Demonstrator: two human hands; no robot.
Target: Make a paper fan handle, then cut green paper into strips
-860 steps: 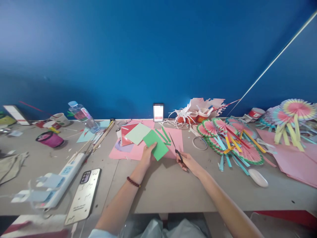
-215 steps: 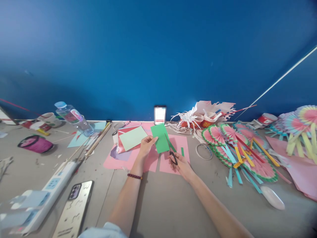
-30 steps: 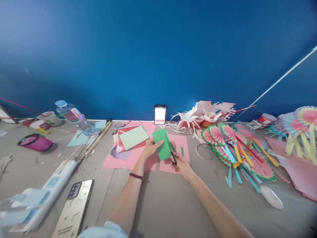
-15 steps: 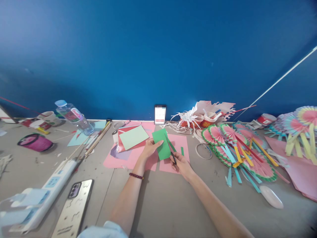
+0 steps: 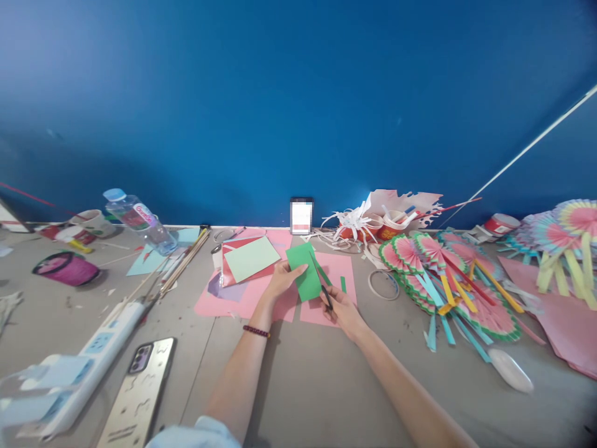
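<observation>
My left hand (image 5: 283,279) grips a green sheet of paper (image 5: 305,283) by its left edge, thumb on top. Black-handled scissors (image 5: 327,297) are in my right hand (image 5: 339,308), fingers closed round the handles. The blades lie along the right edge of the green sheet, where a narrow strip (image 5: 321,269) slants away. Another short green strip (image 5: 344,284) rests on the pink paper (image 5: 345,264) beneath. Left of my left hand, a pale green sheet (image 5: 252,258) lies on a red packet (image 5: 227,280).
A phone with a lit screen (image 5: 301,216) leans against the blue wall. Pleated paper fans (image 5: 448,274) and a tape roll (image 5: 383,284) lie to the right. Leftward are a water bottle (image 5: 140,221), wooden sticks (image 5: 184,264), a power strip (image 5: 100,358) and another phone (image 5: 140,392).
</observation>
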